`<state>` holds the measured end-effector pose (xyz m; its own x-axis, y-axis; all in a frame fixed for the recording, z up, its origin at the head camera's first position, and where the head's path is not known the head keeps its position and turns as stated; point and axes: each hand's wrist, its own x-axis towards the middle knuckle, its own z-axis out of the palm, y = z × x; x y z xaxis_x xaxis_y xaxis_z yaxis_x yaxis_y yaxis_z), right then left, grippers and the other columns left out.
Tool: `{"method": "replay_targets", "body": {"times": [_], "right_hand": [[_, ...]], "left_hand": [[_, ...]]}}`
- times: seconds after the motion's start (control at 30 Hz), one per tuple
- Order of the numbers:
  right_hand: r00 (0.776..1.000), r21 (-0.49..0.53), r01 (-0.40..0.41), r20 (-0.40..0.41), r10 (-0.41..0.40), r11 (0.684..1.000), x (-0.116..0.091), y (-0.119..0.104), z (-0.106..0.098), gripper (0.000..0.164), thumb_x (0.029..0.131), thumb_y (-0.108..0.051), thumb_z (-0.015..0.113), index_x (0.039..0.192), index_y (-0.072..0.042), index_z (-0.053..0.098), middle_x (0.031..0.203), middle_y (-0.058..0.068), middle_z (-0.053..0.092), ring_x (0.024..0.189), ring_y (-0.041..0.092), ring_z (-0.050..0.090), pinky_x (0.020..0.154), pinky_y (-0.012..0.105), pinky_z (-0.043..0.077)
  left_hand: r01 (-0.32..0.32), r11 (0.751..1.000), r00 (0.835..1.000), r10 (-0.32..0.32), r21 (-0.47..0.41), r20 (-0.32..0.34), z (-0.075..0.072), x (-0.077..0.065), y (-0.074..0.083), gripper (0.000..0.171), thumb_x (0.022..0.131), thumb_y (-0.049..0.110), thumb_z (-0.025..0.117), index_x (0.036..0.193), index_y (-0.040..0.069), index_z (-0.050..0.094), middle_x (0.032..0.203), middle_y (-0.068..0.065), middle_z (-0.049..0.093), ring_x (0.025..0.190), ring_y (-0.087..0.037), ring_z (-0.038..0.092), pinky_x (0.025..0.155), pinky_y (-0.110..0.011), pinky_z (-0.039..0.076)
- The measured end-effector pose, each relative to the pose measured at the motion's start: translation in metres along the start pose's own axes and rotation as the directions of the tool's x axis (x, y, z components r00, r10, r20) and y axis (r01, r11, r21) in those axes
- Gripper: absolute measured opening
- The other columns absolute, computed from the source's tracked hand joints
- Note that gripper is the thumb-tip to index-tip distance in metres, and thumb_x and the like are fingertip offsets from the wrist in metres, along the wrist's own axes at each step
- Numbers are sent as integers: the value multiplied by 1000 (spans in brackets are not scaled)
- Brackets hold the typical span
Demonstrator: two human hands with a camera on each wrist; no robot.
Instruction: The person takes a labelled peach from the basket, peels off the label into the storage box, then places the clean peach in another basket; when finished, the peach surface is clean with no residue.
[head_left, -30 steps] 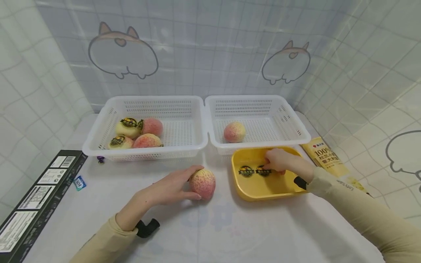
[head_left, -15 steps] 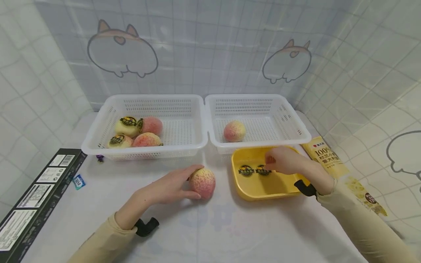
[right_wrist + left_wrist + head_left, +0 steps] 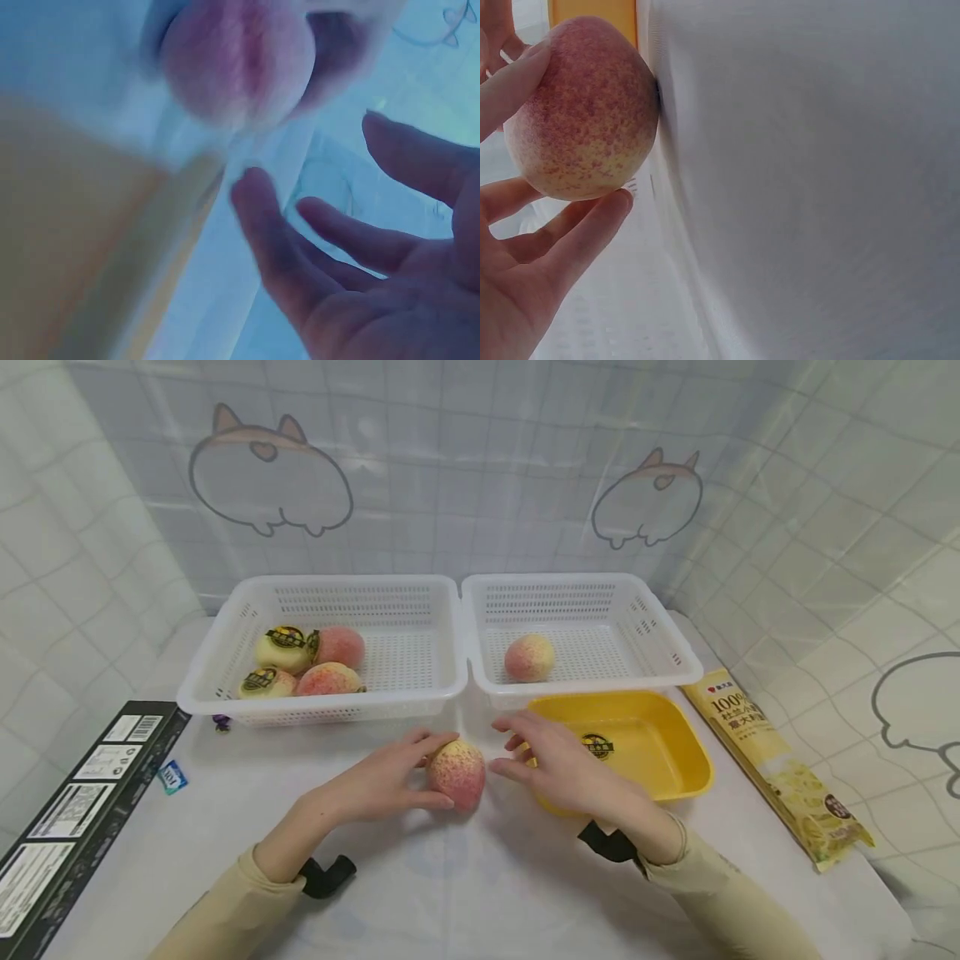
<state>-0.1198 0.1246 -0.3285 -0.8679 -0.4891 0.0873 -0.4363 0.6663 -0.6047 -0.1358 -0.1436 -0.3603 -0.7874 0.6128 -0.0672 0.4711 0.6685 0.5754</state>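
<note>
here, left hand [image 3: 375,789] pinching peach [image 3: 459,774]; right hand [image 3: 566,768] spread, near it; yellow packet [image 3: 776,768] reads "100%", finer print seemingly blurred.

We see a booth-like space, its wider setting unclear: grid-patterned sheeting [image 3: 420,485] with cartoon animals [image 3: 270,481] encloses a white worktop [image 3: 420,902] on three sides.

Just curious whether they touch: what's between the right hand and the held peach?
In the head view, only a bare strip of white tabletop separates the right hand from the peach.
</note>
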Motion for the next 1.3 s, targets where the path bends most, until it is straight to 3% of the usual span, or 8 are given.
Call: {"method": "replay_targets", "body": {"times": [0.23,0.57,0.73,0.9,1.0,1.07,1.2,1.3], "right_hand": [[987,-87,30,162,-15,996,22,-14,23,36,99,-36,62,119,-6,61,106,5,65,95,22,61,84,37,52],[989,-90,39,146,-26,995,28,-7,41,36,99,-45,60,115,-12,61,95,-4,62,86,12,57,76,28,49],[986,-120,36,168,-15,992,29,-8,39,30,98,-42,61,107,-13,59,84,-5,56,78,13,53,70,27,46],[980,-132,3,197,24,991,28,-9,40,48,98,-41,61,133,-9,55,95,-3,57,87,15,54,78,30,47],[980,-132,-6,199,32,991,27,-10,40,58,98,-43,62,142,-8,49,99,-3,56,91,16,54,82,31,47],[981,-129,4,195,21,992,27,-9,40,62,97,-45,63,144,-8,48,97,-3,56,90,15,53,81,30,47],[979,-126,34,205,-8,991,26,-10,40,68,95,-49,64,147,-8,47,96,-4,52,87,13,52,76,27,45],[975,-125,42,222,-13,991,25,-11,39,69,94,-50,64,148,-10,47,103,-3,52,89,13,50,76,25,45]], "left_hand": [[-36,998,999,34,-55,-28,-2,1,0,85,81,40,83,149,7,44,140,-6,55,121,-23,61,101,-41,51],[-31,996,1000,31,-89,2,-7,-2,-2,80,82,36,83,146,5,47,143,-9,54,125,-27,58,102,-43,50],[3,996,999,0,-89,33,-30,-16,-5,69,87,39,77,145,14,49,140,-7,58,126,-32,56,104,-51,46],[12,998,996,-17,-63,-93,-71,-38,-9,56,90,39,74,140,21,55,120,4,69,116,-21,63,98,-46,52],[84,996,970,-87,-23,-228,-97,-52,-17,51,91,39,73,136,22,58,118,4,69,112,-21,65,93,-40,54],[183,983,931,-172,5,-321,-113,-62,-27,54,92,44,71,137,19,57,127,-4,66,117,-30,62,95,-49,52],[400,916,833,-346,38,-432,-139,-81,-68,71,94,54,61,148,10,45,150,-26,42,126,-52,43,91,-70,42],[487,873,796,-424,41,-431,-149,-92,-103,82,98,52,54,156,1,25,151,-39,29,123,-60,36,84,-73,41]]}}
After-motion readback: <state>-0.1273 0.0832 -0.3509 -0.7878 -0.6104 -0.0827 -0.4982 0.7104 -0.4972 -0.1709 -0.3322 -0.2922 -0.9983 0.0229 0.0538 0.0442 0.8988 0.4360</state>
